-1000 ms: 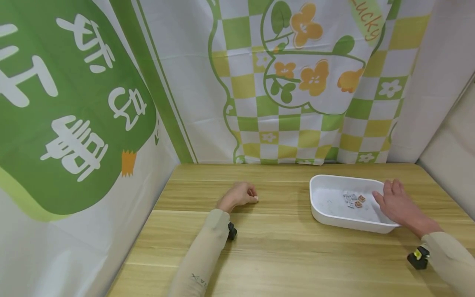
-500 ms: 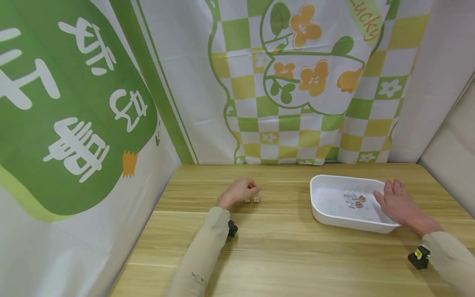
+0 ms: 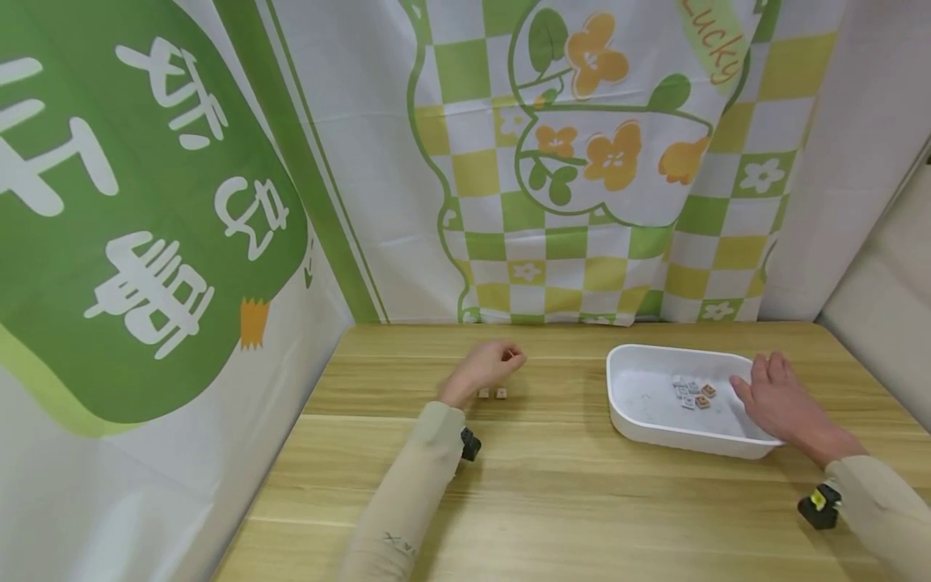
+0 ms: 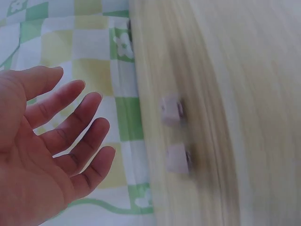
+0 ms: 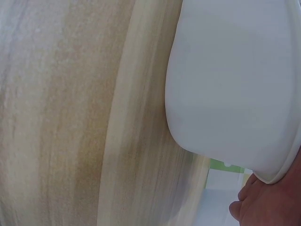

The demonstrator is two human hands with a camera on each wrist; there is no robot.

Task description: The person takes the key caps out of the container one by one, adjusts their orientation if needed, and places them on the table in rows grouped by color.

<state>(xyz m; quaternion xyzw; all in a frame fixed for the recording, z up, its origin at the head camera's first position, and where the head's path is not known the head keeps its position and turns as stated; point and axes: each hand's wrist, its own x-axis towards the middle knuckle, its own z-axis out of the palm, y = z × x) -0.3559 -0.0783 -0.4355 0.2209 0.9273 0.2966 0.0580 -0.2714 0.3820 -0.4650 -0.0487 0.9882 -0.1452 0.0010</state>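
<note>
Two small white keycaps (image 3: pixel 492 394) sit side by side on the wooden table. Just behind them, my left hand (image 3: pixel 490 365) hovers with nothing in its loosely bent fingers, as the left wrist view shows. The same keycaps (image 4: pixel 175 134) appear there, well apart from the hand. A white rectangular tray (image 3: pixel 655 431) stands on the right. My right hand (image 3: pixel 785 406) holds its right end, thumb over the inside and fingers bending down outside the corner. Inside the tray lie several white keycaps (image 3: pixel 684 391) and a couple of orange ones (image 3: pixel 704 396).
The table (image 3: pixel 553 501) reaches back to a hanging cloth (image 3: pixel 560 242) with green and yellow checks. Another printed cloth (image 3: pixel 145 242) hangs along the left side. Bare tabletop lies between the keycaps and the tray.
My left hand has let go of the small white keycap, lifted off and moved back and slightly right, uncovering two keycaps on the table. My right hand and the tray stay put.
</note>
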